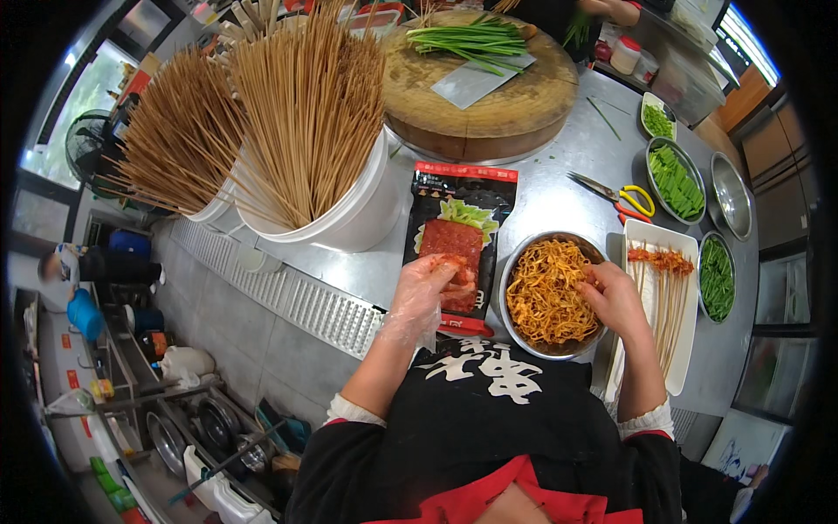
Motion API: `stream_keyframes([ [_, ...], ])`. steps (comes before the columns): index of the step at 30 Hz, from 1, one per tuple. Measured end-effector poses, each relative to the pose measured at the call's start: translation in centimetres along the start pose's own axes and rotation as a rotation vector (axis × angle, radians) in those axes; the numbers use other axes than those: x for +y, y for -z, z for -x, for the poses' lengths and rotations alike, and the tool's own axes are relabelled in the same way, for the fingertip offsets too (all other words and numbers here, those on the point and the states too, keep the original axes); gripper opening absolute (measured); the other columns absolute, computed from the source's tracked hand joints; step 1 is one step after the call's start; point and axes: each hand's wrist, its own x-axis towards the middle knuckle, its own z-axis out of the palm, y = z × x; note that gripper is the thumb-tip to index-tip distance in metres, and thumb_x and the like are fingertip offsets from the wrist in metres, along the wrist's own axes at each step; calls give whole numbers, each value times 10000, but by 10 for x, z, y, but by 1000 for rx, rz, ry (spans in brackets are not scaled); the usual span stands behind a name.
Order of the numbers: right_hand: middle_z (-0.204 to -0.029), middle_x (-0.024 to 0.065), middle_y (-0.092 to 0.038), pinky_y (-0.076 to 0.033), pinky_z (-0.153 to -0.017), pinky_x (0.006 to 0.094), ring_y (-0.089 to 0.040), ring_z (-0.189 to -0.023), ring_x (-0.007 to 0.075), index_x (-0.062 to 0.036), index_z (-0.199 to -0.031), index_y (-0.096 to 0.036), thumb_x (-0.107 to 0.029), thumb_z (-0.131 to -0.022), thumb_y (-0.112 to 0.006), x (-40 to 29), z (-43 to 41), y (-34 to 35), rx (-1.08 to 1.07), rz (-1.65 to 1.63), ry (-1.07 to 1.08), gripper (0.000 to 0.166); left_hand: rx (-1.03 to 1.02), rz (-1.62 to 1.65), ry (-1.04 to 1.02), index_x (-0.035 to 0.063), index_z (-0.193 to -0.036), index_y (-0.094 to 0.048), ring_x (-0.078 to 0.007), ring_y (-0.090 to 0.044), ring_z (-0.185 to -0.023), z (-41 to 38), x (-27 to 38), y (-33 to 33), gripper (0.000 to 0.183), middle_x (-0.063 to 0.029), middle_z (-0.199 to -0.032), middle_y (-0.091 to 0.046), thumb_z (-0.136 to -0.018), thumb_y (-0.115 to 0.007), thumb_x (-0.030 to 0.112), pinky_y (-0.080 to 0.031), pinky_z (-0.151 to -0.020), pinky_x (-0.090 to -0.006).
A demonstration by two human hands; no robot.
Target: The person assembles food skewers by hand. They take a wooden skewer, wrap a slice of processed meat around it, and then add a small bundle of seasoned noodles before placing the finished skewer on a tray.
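Note:
My left hand [429,288], in a clear plastic glove, is over a black and red food packet [501,196]. Its fingers are curled around something reddish, partly hidden; whether that is food or the stained glove is unclear. My bare right hand [609,295] has its fingertips pinched at the right rim of a steel bowl [509,314] of orange-brown shredded food [550,288]. What the fingertips hold is too small to tell. Right of the bowl lies a white tray [684,354] with several wooden skewers [661,314], red food threaded at their far ends.
Buckets [366,203] of bamboo skewers [308,118] stand left. Behind are a round wooden chopping block [484,128], green stalks [471,39] and a cleaver blade [468,85]. Scissors [615,193] and bowls of cut greens [677,183] lie right. Another person's hand [605,10] is at the top.

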Motion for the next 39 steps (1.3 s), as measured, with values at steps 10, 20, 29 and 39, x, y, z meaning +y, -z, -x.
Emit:
stream_keyframes([
  [10,-757,153,-569,-452,-606,353,-569,-668,288,23,-952,-605,-128,-735,-658,-3,-1,0,-62,7,-33,270,13,78,93,-23,-1003,-541,-214,-640,-750,2,4,0,193,-144,-861,-629,-911,-491,140,-550,-692,-306],
  [20,-745,150,-566,-459,-609,359,-574,-688,301,-5,-817,-621,-69,-704,-619,19,0,-13,16,10,73,130,-23,50,10,-51,-1056,-515,-217,-638,-793,1,0,-1,237,-155,-928,-624,-826,-555,-13,-540,-744,-307],
  [29,-755,139,-578,-465,-631,364,-580,-701,306,-17,-865,-622,-140,-713,-646,-2,0,10,-78,73,84,197,-212,31,-18,-48,-1093,-492,-252,-636,-859,2,7,-18,313,-171,-966,-621,-811,-600,34,-523,-803,-355],
  [39,-849,154,-603,-476,-696,377,-593,-779,313,-21,-963,-614,-251,-695,-698,-16,-7,15,-4,126,-35,363,-225,-10,-14,-41,-1100,-496,-237,-637,-842,4,14,-28,337,-160,-955,-623,-816,-622,89,-524,-787,-345],
])
